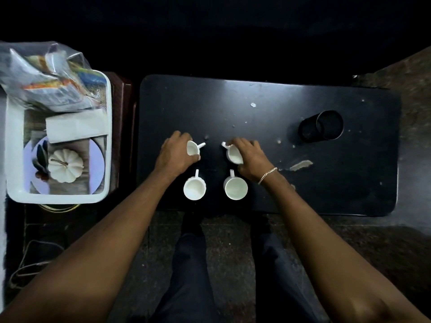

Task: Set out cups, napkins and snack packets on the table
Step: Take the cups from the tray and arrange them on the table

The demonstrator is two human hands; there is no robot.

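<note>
Two white cups (194,189) (235,188) stand upright near the front edge of the black table (268,108), handles pointing away. Behind them my left hand (175,153) grips a third white cup (192,149), tilted with its handle to the right. My right hand (250,157) grips a fourth white cup (234,155), tilted with its handle to the left. In the white tray (106,136) at the left lie folded white napkins (75,127) and a clear bag of colourful snack packets (51,80).
A black cylindrical holder (323,128) lies on its side at the table's right. Chipped patches and specks mark the tabletop. The tray shows a printed pumpkin picture (65,165). A cable (25,264) lies on the floor at the left. My legs are below the table edge.
</note>
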